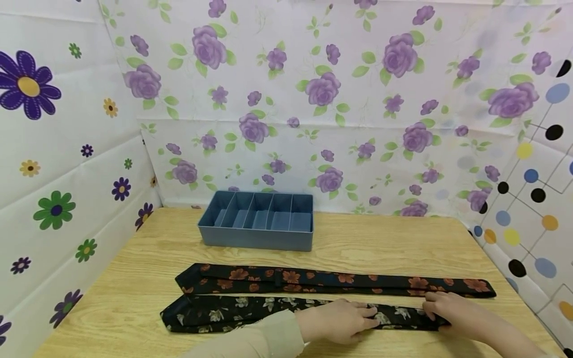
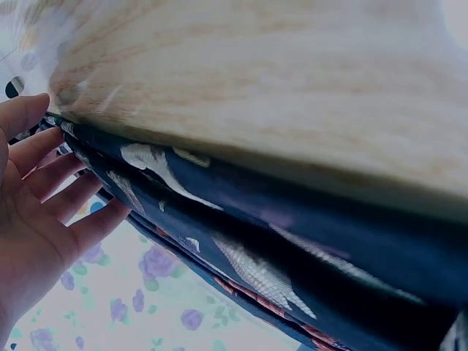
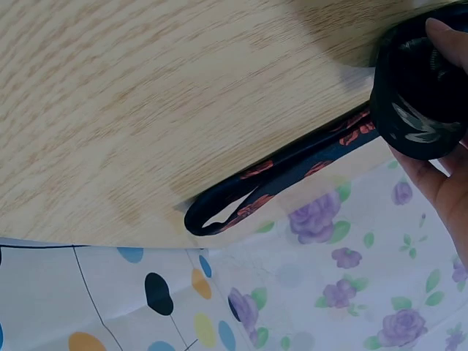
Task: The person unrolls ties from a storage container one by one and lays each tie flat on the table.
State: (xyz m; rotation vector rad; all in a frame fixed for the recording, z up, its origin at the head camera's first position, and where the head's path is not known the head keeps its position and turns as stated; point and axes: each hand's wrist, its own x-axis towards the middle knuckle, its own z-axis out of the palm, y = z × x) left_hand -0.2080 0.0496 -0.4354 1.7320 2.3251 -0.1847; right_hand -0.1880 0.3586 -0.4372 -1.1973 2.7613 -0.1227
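Observation:
A black necktie with pale flowers [image 1: 241, 309] lies folded lengthwise along the near part of the table, its pointed end to the left. My left hand [image 1: 335, 320] rests on it right of the middle, fingers fairly straight; the left wrist view shows them spread along the fabric. At its right end my right hand [image 1: 461, 315] grips the folded loop. In the right wrist view the thumb lies over that loop of the pale-flowered necktie [image 3: 417, 121], with fingers beneath. Just behind lies a second black necktie with orange flowers [image 1: 313, 281], also folded, touched by neither hand as far as I see.
A blue-grey organizer box [image 1: 255, 238] with several compartments stands at the back, left of the middle. The wooden table [image 1: 380, 238] meets a flowered cloth [image 1: 286, 99] behind it. Patterned cloths hang on the left and right sides too.

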